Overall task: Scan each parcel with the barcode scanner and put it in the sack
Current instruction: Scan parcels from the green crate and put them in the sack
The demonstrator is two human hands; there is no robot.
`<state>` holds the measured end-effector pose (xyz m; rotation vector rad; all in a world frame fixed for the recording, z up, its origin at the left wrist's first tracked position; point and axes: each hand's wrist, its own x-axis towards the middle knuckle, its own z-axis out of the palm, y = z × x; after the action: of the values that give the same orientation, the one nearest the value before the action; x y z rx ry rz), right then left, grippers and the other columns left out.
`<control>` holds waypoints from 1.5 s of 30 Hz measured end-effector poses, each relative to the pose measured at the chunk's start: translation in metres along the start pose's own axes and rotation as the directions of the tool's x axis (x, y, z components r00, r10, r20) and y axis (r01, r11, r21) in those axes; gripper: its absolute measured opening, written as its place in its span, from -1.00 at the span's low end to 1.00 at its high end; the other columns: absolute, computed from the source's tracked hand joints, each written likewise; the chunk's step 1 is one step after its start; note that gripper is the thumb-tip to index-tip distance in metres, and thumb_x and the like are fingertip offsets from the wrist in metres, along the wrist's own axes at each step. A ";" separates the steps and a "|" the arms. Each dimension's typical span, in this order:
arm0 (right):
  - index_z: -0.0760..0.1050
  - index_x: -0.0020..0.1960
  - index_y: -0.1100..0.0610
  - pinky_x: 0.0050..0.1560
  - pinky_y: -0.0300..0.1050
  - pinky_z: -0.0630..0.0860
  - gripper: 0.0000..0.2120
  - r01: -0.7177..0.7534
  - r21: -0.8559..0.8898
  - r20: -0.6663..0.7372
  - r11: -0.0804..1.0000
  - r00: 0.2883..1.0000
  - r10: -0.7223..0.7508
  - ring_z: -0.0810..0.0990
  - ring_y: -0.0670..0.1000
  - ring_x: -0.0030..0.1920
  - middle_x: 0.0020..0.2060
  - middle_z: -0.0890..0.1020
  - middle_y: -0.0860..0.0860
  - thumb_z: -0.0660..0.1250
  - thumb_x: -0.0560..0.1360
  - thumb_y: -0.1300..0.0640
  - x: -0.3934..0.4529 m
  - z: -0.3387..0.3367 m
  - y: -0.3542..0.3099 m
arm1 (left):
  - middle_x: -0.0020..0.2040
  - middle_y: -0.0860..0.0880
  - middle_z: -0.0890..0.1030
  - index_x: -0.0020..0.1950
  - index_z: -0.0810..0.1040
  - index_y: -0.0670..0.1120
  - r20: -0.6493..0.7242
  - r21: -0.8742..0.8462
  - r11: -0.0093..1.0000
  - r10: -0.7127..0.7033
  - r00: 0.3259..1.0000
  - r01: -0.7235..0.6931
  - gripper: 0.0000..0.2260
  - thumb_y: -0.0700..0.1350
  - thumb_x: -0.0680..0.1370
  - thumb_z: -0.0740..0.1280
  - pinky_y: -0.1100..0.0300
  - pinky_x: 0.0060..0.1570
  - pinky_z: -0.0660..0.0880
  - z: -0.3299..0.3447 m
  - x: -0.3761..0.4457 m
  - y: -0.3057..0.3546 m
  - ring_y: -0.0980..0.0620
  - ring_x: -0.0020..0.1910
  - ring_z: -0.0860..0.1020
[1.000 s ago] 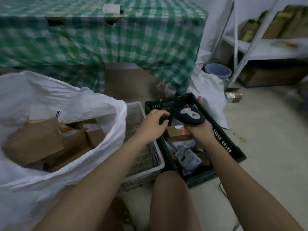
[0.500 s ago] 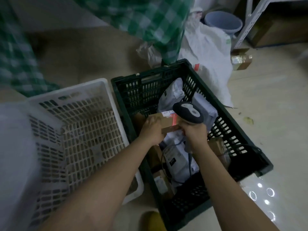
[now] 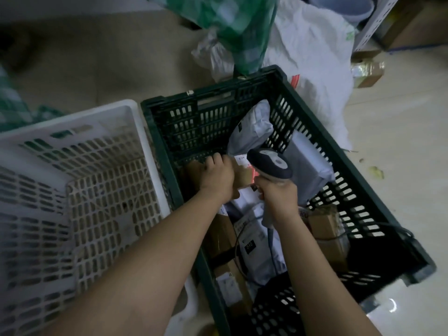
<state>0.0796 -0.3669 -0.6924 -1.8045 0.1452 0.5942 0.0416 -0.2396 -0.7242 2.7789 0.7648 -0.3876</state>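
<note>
Pale floor: white basket (image 3: 72, 151) beside green crate (image 3: 300, 98) (seemingly parcel-crammed)

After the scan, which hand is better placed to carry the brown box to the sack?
Left. The left hand already grips the brown box inside the green crate. The right hand is occupied, holding the barcode scanner aimed at the box.
</note>
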 end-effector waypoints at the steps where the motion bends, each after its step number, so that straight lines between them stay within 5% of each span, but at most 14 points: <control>1: 0.46 -0.19 0.23 -0.45 -0.27 0.39 -0.91 0.013 0.037 0.001 0.999 1.000 -0.013 0.43 0.00 -0.37 -0.39 0.48 0.08 0.36 0.45 0.32 -0.009 -0.003 -0.006 | 0.34 -0.16 0.27 0.41 0.18 -0.19 -0.046 -0.001 1.000 0.019 0.999 -0.019 -0.19 0.10 0.35 0.52 0.13 0.23 0.31 -0.010 -0.008 0.001 -0.14 0.30 0.26; 7: 0.47 0.07 0.25 -0.32 -0.08 0.42 -0.83 0.106 0.113 0.032 0.988 0.993 -0.110 0.51 0.07 -0.28 -0.31 0.53 0.09 0.33 0.50 0.22 -0.070 -0.027 -0.052 | 0.30 -0.12 0.25 0.41 0.20 -0.15 -0.189 -0.196 0.980 0.008 0.982 -0.046 -0.19 0.12 0.31 0.49 0.04 0.14 0.39 -0.096 -0.084 -0.015 -0.13 0.28 0.22; 12: 0.47 0.13 0.22 -0.31 -0.13 0.47 -0.78 0.143 0.212 0.016 0.967 0.989 -0.150 0.53 0.02 -0.27 -0.19 0.59 0.11 0.36 0.50 0.23 -0.139 -0.039 -0.097 | 0.35 -0.10 0.23 0.45 0.19 -0.12 -0.347 -0.179 0.981 0.011 0.938 -0.077 -0.18 0.08 0.31 0.49 0.06 0.19 0.37 -0.154 -0.180 -0.034 -0.10 0.31 0.19; 16: 0.43 0.21 0.12 0.11 -0.01 0.52 -0.63 0.192 0.272 0.026 0.943 0.978 -0.207 0.58 0.06 0.06 0.07 0.60 0.04 0.45 0.46 0.09 -0.195 -0.035 -0.122 | 0.38 -0.12 0.21 0.49 0.15 -0.13 -0.433 -0.081 0.985 0.100 0.896 -0.149 -0.18 0.04 0.35 0.47 0.07 0.23 0.36 -0.188 -0.248 -0.046 -0.10 0.33 0.16; 19: 0.40 0.32 0.11 0.24 0.00 0.47 -0.50 0.238 0.288 -0.045 0.927 0.971 -0.235 0.53 0.06 0.18 0.17 0.56 0.03 0.47 0.44 0.05 -0.226 -0.034 -0.127 | 0.37 -0.12 0.21 0.48 0.16 -0.11 -0.433 0.004 0.984 0.164 0.887 -0.179 -0.24 0.02 0.39 0.45 0.09 0.10 0.47 -0.189 -0.291 -0.054 -0.11 0.32 0.17; 22: 0.43 0.33 0.19 0.29 0.19 0.45 -0.49 0.247 0.188 -0.044 0.951 0.969 -0.243 0.52 0.17 0.24 0.23 0.57 0.14 0.46 0.45 0.10 -0.242 -0.035 -0.113 | 0.37 -0.19 0.25 0.48 0.18 -0.17 -0.377 0.060 0.981 0.194 0.905 -0.185 -0.26 -0.04 0.39 0.44 -0.01 0.19 0.43 -0.164 -0.321 -0.067 -0.21 0.32 0.22; 25: 0.40 0.38 0.23 0.26 0.24 0.46 -0.49 0.239 0.064 0.029 0.969 0.970 -0.241 0.49 0.21 0.26 0.27 0.54 0.16 0.43 0.48 0.16 -0.243 -0.037 -0.089 | 0.29 -0.25 0.38 0.46 0.27 -0.23 -0.316 0.097 0.980 0.198 0.928 -0.176 -0.14 -0.11 0.24 0.57 -0.08 0.04 0.54 -0.125 -0.331 -0.085 -0.29 0.22 0.37; 29: 0.44 0.33 0.27 0.18 0.10 0.50 -0.54 0.277 -0.175 0.098 0.945 0.960 -0.263 0.53 0.22 0.20 0.19 0.58 0.21 0.42 0.49 0.14 -0.231 -0.031 -0.056 | 0.42 -0.22 0.19 0.57 0.01 -0.16 -0.219 0.058 0.990 0.137 0.966 -0.127 -0.19 -0.18 0.45 0.43 -0.07 0.24 0.41 -0.083 -0.332 -0.097 -0.26 0.38 0.19; 31: 0.44 0.31 0.24 0.07 0.03 0.50 -0.56 0.295 -0.263 0.123 0.918 0.955 -0.271 0.55 0.20 0.14 0.15 0.60 0.19 0.43 0.49 0.12 -0.227 -0.024 -0.043 | 0.39 -0.21 0.19 0.56 0.04 -0.13 -0.213 0.044 0.993 0.113 0.971 -0.106 -0.25 -0.26 0.47 0.37 -0.05 0.22 0.42 -0.068 -0.328 -0.099 -0.25 0.37 0.17; 34: 0.46 0.26 0.22 -0.03 -0.08 0.45 -0.58 0.345 -0.379 0.169 0.859 0.938 -0.302 0.55 0.18 0.11 0.12 0.61 0.18 0.45 0.47 0.13 -0.219 -0.017 -0.025 | 0.31 -0.20 0.26 0.52 0.20 -0.08 -0.246 -0.054 0.995 0.071 0.967 -0.087 -0.32 -0.36 0.45 0.34 -0.01 0.09 0.47 -0.048 -0.322 -0.104 -0.22 0.29 0.25; 39: 0.39 0.36 0.24 0.08 -0.16 0.41 -0.49 0.363 -0.380 0.196 0.851 0.930 -0.310 0.50 0.15 0.23 0.25 0.55 0.15 0.45 0.46 0.22 -0.206 -0.015 -0.018 | 0.26 -0.10 0.28 0.28 0.42 -0.03 -0.333 -0.242 0.967 -0.001 0.943 -0.084 -0.54 0.18 0.49 0.36 0.04 0.11 0.42 -0.041 -0.311 -0.110 -0.09 0.23 0.24; 42: 0.38 0.37 0.26 0.13 -0.18 0.40 -0.47 0.333 -0.319 0.165 0.887 0.942 -0.294 0.49 0.12 0.27 0.27 0.53 0.14 0.46 0.45 0.24 -0.199 -0.020 -0.015 | 0.38 -0.02 0.16 0.25 0.37 0.02 -0.332 -0.426 0.904 -0.122 0.935 -0.034 -0.53 0.27 0.48 0.30 -0.03 0.28 0.29 -0.051 -0.299 -0.107 -0.09 0.36 0.16; 45: 0.43 0.33 0.26 0.14 -0.14 0.43 -0.50 0.323 -0.245 0.147 0.914 0.944 -0.294 0.51 0.07 0.22 0.23 0.56 0.13 0.47 0.44 0.24 -0.195 -0.025 -0.009 | 0.43 -0.02 0.16 0.41 0.19 0.02 -0.133 -0.656 0.754 -0.168 0.977 0.041 -0.35 0.21 0.46 0.39 0.08 0.25 0.32 -0.061 -0.288 -0.109 -0.05 0.34 0.28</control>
<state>-0.0774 -0.4257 -0.5888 -1.9970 -0.3044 0.4978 -0.2433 -0.2647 -0.5940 2.1236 0.8911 0.1216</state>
